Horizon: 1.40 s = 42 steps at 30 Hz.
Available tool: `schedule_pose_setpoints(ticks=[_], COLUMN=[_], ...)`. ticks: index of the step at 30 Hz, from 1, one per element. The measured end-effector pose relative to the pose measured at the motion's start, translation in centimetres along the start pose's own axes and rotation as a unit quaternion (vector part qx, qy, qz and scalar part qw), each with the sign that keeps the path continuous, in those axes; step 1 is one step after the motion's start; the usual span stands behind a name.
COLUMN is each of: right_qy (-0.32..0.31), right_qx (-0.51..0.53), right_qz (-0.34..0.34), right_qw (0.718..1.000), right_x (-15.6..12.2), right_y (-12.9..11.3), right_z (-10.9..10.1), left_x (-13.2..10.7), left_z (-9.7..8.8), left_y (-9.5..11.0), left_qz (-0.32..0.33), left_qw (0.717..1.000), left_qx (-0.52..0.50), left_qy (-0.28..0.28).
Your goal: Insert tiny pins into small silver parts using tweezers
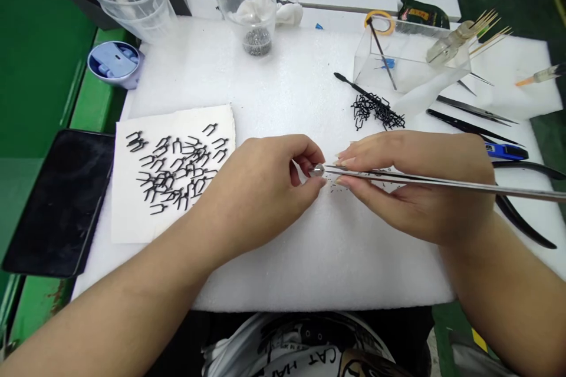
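Note:
Between thumb and forefinger, my left hand pinches a small shiny round piece, too small to name. My right hand is closed on long metal tweezers, whose tips point left and reach close to that piece; contact cannot be made out. Tiny dark specks lie on the white foam sheet below the tips. To the left of my left hand, a white square pad carries many small black fork-shaped pieces. Beyond my right hand lies a pile of black bent pieces.
A clear cup of grey grains stands at the back. At the right are a clear box, spare tweezers, a blue-handled knife and black-handled pliers. A black tablet lies at the left edge, near stacked plastic cups.

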State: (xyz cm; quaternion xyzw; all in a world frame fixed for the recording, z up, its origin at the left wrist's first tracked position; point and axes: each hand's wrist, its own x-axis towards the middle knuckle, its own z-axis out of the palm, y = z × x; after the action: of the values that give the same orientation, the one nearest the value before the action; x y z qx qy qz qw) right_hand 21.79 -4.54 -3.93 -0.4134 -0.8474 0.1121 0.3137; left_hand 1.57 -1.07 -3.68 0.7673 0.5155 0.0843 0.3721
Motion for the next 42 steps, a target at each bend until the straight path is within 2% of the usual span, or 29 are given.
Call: schedule_pose_setpoints(ticks=[22, 29, 31, 35, 39, 42], right_qy=[0.017, 0.036, 0.059, 0.152, 0.142, 0.160], right_qx=[-0.012, 0.029, 0.063, 0.093, 0.059, 0.139], right_qz=[-0.008, -0.002, 0.021, 0.138, 0.199, 0.204], right_qw=[1.000, 0.999, 0.996, 0.974, 0.968, 0.956], right_x=[0.1, -0.2, -0.3, -0.2, 0.0, 0.0], right_y=[-0.4, -0.2, 0.0, 0.8, 2.1, 3.2], right_z=[-0.3, -0.3, -0.8, -1.9, -1.7, -1.2], left_x=[-0.2, 0.0, 0.0, -0.1, -0.3, -0.4], left_z=[-0.5, -0.7, -0.7, -0.9, -1.5, -1.8], left_y=[0.0, 0.0, 0.0, -0.4, -0.7, -0.7], left_qz=[-0.016, -0.024, -0.032, -0.050, -0.030, -0.020], left_qw=[0.998, 0.997, 0.997, 0.994, 0.990, 0.987], left_qx=[-0.066, -0.064, -0.070, -0.092, -0.134, -0.153], left_qy=[-0.015, -0.018, -0.019, -0.028, -0.041, -0.053])
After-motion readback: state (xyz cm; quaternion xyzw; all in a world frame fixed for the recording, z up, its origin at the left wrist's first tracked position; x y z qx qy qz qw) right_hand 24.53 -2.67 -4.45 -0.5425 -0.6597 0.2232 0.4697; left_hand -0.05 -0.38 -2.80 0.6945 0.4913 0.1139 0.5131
